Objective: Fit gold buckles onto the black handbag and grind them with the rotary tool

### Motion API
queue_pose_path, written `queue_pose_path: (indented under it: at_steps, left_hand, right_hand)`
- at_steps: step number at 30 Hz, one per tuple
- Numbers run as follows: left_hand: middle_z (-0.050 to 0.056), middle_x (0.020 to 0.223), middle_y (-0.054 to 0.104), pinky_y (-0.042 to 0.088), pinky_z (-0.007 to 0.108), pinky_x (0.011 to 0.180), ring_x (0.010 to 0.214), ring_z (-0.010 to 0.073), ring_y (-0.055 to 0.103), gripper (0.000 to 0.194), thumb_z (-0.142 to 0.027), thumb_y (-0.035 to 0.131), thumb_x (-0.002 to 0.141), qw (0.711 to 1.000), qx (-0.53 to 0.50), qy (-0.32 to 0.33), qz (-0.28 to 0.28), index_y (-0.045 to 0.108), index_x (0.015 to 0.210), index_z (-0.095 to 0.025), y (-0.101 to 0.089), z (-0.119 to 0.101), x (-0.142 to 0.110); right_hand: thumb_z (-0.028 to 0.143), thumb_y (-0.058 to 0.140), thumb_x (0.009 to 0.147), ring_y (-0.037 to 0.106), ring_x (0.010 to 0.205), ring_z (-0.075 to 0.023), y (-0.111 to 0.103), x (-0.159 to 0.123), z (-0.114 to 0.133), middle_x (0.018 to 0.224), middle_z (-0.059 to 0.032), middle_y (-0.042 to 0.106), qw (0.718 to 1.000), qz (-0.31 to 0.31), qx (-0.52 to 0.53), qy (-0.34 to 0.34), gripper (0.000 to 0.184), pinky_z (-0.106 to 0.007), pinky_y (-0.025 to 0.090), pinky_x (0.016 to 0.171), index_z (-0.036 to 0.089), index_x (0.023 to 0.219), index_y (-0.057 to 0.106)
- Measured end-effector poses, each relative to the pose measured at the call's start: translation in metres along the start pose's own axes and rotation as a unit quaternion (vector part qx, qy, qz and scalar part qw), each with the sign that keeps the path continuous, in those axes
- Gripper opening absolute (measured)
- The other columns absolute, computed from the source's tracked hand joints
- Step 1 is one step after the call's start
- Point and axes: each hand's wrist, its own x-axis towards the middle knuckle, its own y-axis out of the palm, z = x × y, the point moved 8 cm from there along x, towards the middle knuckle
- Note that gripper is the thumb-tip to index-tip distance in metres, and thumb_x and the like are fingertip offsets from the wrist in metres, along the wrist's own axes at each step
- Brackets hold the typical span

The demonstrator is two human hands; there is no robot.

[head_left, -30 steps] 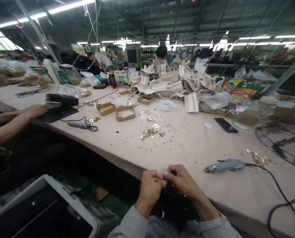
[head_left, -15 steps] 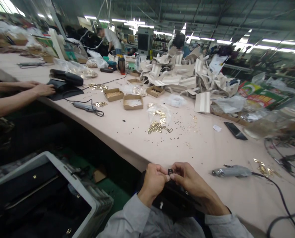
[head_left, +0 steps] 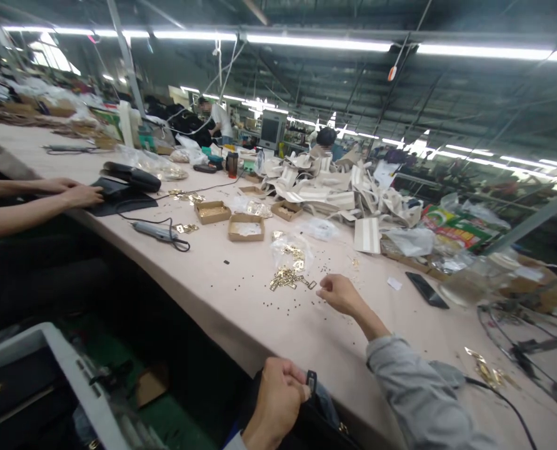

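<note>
My left hand (head_left: 281, 397) pinches the end of a black strap (head_left: 312, 377), which has a small metal-looking piece on it. Below it, a dark bag (head_left: 318, 428) lies at the table edge, mostly hidden by the hand and in shadow. My right hand (head_left: 341, 295) is over the table with bent fingers slightly apart, and nothing shows between them. Just left of its fingertips lies a pile of gold-coloured rectangular metal fittings (head_left: 285, 279). Tiny dark pieces (head_left: 287, 309), too small to name, are scattered around the pile.
A grey power screwdriver (head_left: 447, 374) lies partly behind my right sleeve. A phone (head_left: 426, 290), cardboard boxes (head_left: 246, 236) and heaped beige-and-white fabric pieces (head_left: 334, 200) are farther back. A grey crate (head_left: 79, 375) stands lower left. Another person's hands (head_left: 79, 194) touch a black item at left.
My right hand has left the strap and moved forward to the gold fittings. My left hand still holds the strap end. The view has tilted up.
</note>
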Motion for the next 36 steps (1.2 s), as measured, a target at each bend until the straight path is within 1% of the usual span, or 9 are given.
queue_pose_path:
  at_steps: [3,7,14,21,25,27,31,33,36]
  left_hand:
    - [-0.002,0.050,0.063,0.041,0.028,0.057,0.055,0.0177,0.059,0.019,-0.003,0.066,0.056,1.000,0.014,0.017,-0.005,0.070,0.067,-0.018,-0.005,-0.004,-0.011]
    - [-0.003,0.052,0.062,0.044,0.030,0.060,0.058,0.0196,0.062,0.019,-0.005,0.071,0.058,1.000,0.002,0.017,-0.015,0.070,0.071,-0.019,-0.013,-0.001,-0.025]
    - [-0.004,0.050,0.061,0.045,0.029,0.057,0.053,0.0182,0.061,0.025,-0.001,0.070,0.056,0.999,-0.038,-0.004,-0.035,0.064,0.072,-0.019,-0.017,-0.005,-0.028]
    - [-0.005,0.049,0.058,0.042,0.028,0.052,0.052,0.0175,0.058,0.026,0.002,0.069,0.056,0.997,-0.040,-0.004,-0.069,0.063,0.070,-0.019,-0.015,-0.016,-0.023]
    - [-0.005,0.049,0.058,0.039,0.027,0.048,0.049,0.0170,0.057,0.027,0.004,0.072,0.054,0.995,-0.024,-0.015,-0.100,0.062,0.065,-0.018,-0.014,-0.019,-0.024]
    - [-0.005,0.049,0.057,0.039,0.027,0.048,0.049,0.0167,0.057,0.027,0.004,0.075,0.053,0.994,-0.021,-0.016,-0.106,0.062,0.064,-0.018,-0.014,-0.022,-0.024]
    - [-0.003,0.049,0.060,0.039,0.027,0.047,0.049,0.0174,0.059,0.026,0.004,0.074,0.052,0.994,-0.019,-0.025,-0.105,0.063,0.061,-0.017,-0.014,-0.023,-0.023]
    - [-0.002,0.049,0.062,0.040,0.027,0.045,0.049,0.0178,0.059,0.024,0.004,0.072,0.051,0.995,-0.015,-0.027,-0.097,0.065,0.061,-0.016,-0.015,-0.024,-0.022]
    - [0.000,0.049,0.064,0.042,0.026,0.045,0.047,0.0163,0.058,0.019,0.003,0.069,0.052,0.998,-0.002,-0.017,-0.062,0.070,0.061,-0.014,-0.012,-0.029,-0.021]
  right_hand:
    - [0.019,0.081,0.077,0.066,0.085,-0.0227,0.017,0.038,-0.004,0.091,-0.0100,0.072,0.998,0.011,-0.057,0.003,0.018,-0.032,0.048,0.076,0.013,0.090,0.069]
    - [0.031,0.076,0.093,0.066,0.094,-0.0211,0.038,0.056,-0.012,0.106,-0.0062,0.070,0.994,0.054,-0.092,-0.024,0.020,-0.038,0.055,0.087,0.015,0.103,0.069]
    - [0.033,0.073,0.098,0.069,0.088,-0.0192,0.038,0.056,-0.024,0.096,-0.0029,0.070,0.989,0.100,-0.102,-0.040,0.020,-0.037,0.058,0.084,0.014,0.093,0.069]
    - [0.035,0.075,0.095,0.068,0.091,-0.0199,0.039,0.047,-0.013,0.098,-0.0037,0.070,0.996,0.053,-0.070,-0.030,0.022,-0.038,0.057,0.085,0.014,0.097,0.068]
    - [0.035,0.075,0.095,0.066,0.081,-0.0178,0.038,0.043,-0.007,0.093,-0.0026,0.068,0.998,0.022,-0.051,0.009,0.023,-0.034,0.056,0.077,0.014,0.098,0.067]
    - [0.033,0.077,0.093,0.065,0.075,-0.0163,0.031,0.040,0.001,0.087,-0.0015,0.068,0.999,0.017,-0.035,0.012,0.021,-0.031,0.055,0.071,0.013,0.092,0.068]
    - [0.021,0.081,0.082,0.063,0.064,-0.0156,0.006,0.014,0.026,0.066,0.0001,0.066,0.999,0.011,0.012,-0.035,0.015,-0.024,0.046,0.060,0.014,0.073,0.071]
    - [0.024,0.077,0.084,0.064,0.063,-0.0166,-0.006,-0.016,0.032,0.065,-0.0006,0.068,0.997,-0.008,0.036,-0.061,0.012,-0.025,0.043,0.058,0.016,0.076,0.075]
    - [0.035,0.068,0.093,0.065,0.070,-0.0189,-0.012,-0.075,0.024,0.076,-0.0027,0.073,0.995,-0.053,0.041,-0.078,0.018,-0.027,0.043,0.065,0.021,0.087,0.079]
